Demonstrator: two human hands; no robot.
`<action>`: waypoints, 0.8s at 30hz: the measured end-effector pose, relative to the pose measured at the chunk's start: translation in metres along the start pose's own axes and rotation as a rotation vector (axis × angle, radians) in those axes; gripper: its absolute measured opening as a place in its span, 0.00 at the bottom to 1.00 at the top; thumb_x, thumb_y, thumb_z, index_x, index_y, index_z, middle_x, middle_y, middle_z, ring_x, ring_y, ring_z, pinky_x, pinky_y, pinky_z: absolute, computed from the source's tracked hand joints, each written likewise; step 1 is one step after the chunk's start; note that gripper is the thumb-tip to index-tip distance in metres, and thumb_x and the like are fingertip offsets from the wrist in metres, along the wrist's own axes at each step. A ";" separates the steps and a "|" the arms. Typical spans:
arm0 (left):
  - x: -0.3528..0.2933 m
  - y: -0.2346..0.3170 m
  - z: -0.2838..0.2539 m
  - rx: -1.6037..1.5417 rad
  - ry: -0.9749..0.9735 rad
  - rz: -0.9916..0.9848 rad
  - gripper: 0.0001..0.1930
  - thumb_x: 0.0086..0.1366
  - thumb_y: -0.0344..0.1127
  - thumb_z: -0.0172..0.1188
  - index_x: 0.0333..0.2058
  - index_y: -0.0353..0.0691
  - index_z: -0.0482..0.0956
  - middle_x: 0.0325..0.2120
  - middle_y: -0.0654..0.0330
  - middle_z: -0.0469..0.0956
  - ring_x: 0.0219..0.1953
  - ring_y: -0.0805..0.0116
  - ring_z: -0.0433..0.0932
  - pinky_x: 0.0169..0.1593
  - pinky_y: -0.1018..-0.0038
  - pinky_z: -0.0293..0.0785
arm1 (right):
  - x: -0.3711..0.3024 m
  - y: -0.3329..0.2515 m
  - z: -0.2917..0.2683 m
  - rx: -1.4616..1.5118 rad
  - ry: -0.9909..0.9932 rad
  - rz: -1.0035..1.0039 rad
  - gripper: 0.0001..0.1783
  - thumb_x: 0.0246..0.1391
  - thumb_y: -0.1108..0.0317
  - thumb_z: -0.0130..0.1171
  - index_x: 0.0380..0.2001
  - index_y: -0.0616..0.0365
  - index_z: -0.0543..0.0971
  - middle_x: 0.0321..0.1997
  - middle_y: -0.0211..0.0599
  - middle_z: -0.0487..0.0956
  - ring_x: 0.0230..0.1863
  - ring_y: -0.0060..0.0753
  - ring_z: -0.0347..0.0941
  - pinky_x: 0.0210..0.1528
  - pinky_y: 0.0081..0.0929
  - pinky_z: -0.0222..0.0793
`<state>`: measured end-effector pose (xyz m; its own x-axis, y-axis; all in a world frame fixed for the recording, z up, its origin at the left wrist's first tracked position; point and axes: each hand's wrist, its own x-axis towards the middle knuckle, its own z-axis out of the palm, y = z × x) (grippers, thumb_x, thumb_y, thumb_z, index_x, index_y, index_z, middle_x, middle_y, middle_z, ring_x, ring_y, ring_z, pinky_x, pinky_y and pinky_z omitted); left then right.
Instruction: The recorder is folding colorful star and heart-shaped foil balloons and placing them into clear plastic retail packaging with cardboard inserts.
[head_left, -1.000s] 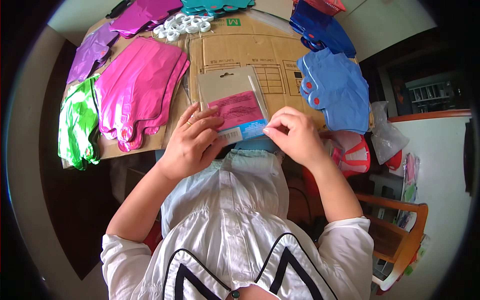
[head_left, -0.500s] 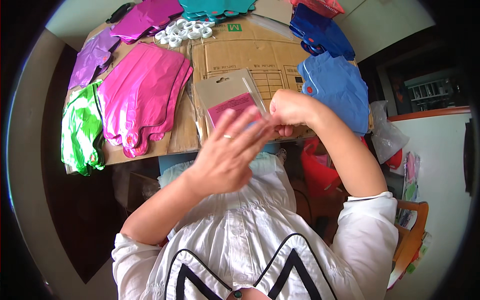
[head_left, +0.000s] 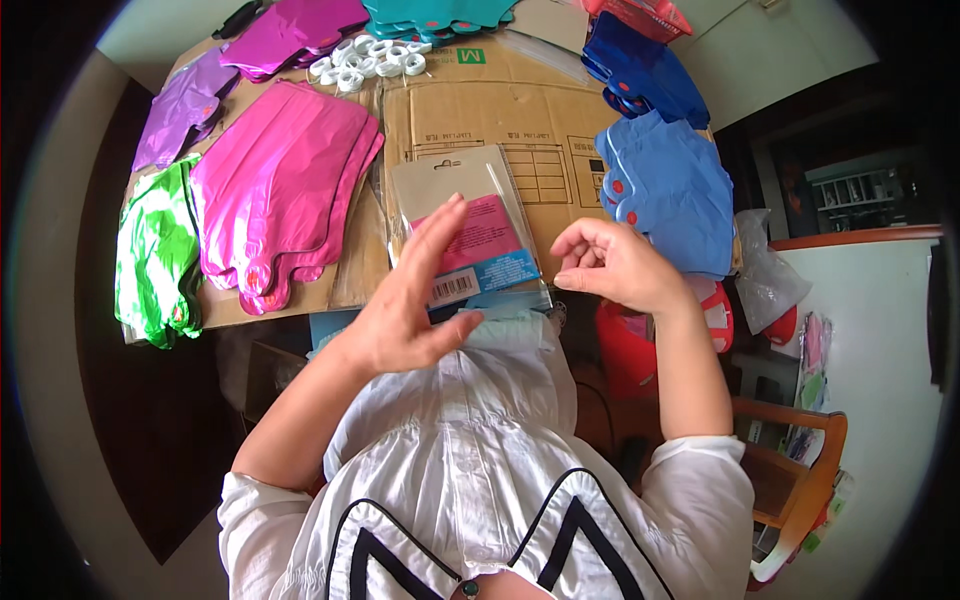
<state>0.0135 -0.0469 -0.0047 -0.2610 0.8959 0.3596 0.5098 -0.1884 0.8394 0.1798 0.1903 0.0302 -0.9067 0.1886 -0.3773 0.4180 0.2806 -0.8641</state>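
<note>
A clear plastic packet with a pink foil piece and a blue card strip inside lies flat on the brown cardboard in front of me. My left hand hovers over the packet's lower left corner, palm tilted and fingers stretched out, holding nothing. To the right of the packet is my right hand, loosely curled with thumb and fingers apart. Nothing shows in it, and it does not touch the packet.
Flat foil balloons lie around the cardboard: pink, green, purple, magenta, teal, dark blue, light blue. White rings sit at the far edge. A red bag and a wooden chair stand to the right.
Both hands have let go of the packet. My left hand rose and spread open over its lower left; my right hand pulled off to the right.
</note>
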 end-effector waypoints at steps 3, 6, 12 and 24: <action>0.005 0.008 -0.014 -0.019 -0.136 -0.101 0.42 0.53 0.30 0.61 0.66 0.32 0.53 0.64 0.42 0.58 0.68 0.48 0.58 0.68 0.61 0.54 | -0.018 -0.007 0.020 -0.152 0.160 -0.151 0.21 0.45 0.68 0.71 0.43 0.60 0.77 0.39 0.33 0.77 0.32 0.21 0.72 0.36 0.23 0.70; 0.012 0.011 -0.017 0.051 -0.197 -0.107 0.36 0.52 0.26 0.58 0.63 0.34 0.61 0.61 0.43 0.63 0.65 0.46 0.62 0.66 0.60 0.58 | -0.025 -0.009 0.032 -0.343 0.196 -0.314 0.18 0.46 0.70 0.68 0.40 0.60 0.76 0.38 0.36 0.77 0.31 0.29 0.74 0.35 0.27 0.71; 0.010 -0.001 -0.003 0.380 -0.165 0.084 0.22 0.53 0.24 0.59 0.49 0.38 0.76 0.56 0.49 0.70 0.58 0.49 0.69 0.58 0.59 0.67 | -0.042 0.013 0.060 -0.315 0.472 -0.268 0.06 0.50 0.76 0.64 0.33 0.61 0.79 0.34 0.32 0.77 0.27 0.24 0.75 0.31 0.22 0.71; 0.022 -0.001 0.007 0.606 -0.157 0.206 0.21 0.53 0.29 0.62 0.48 0.44 0.78 0.53 0.57 0.74 0.55 0.52 0.70 0.57 0.57 0.66 | -0.026 0.028 0.069 -0.542 0.667 -0.488 0.11 0.46 0.77 0.68 0.35 0.59 0.81 0.31 0.35 0.76 0.29 0.34 0.75 0.31 0.29 0.70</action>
<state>0.0127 -0.0245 -0.0007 -0.0093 0.9226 0.3857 0.9197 -0.1436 0.3655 0.2109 0.1285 -0.0067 -0.8383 0.3822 0.3888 0.1272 0.8305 -0.5423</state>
